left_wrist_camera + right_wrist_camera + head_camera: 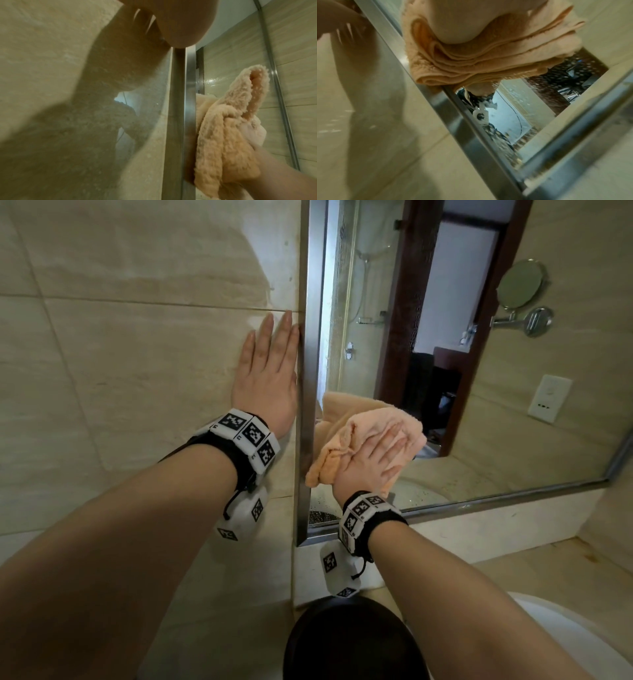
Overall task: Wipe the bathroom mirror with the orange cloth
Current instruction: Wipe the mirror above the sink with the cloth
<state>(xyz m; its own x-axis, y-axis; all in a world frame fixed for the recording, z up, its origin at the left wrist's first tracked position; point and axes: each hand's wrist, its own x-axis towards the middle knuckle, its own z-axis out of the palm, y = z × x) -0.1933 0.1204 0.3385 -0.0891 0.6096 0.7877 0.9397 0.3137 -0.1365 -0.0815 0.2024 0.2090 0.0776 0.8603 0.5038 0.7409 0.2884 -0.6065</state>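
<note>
The bathroom mirror (462,371) hangs on the tiled wall in a steel frame (310,371). My right hand (371,460) lies flat with straight fingers on the folded orange cloth (346,440), pressing it against the glass near the mirror's lower left corner. In the right wrist view the cloth (479,60) shows as stacked folds under the palm, beside the frame (436,97). My left hand (265,371) rests flat on the wall tile, fingers straight, its edge touching the frame's left side. The left wrist view shows the cloth (228,135) against the glass.
A round shaving mirror (520,284) on a wall arm and a white socket plate (549,398) appear reflected in the glass. A dark round object (346,642) sits below the mirror corner, with a white basin edge (565,631) at the lower right. Beige tile wall (120,371) fills the left.
</note>
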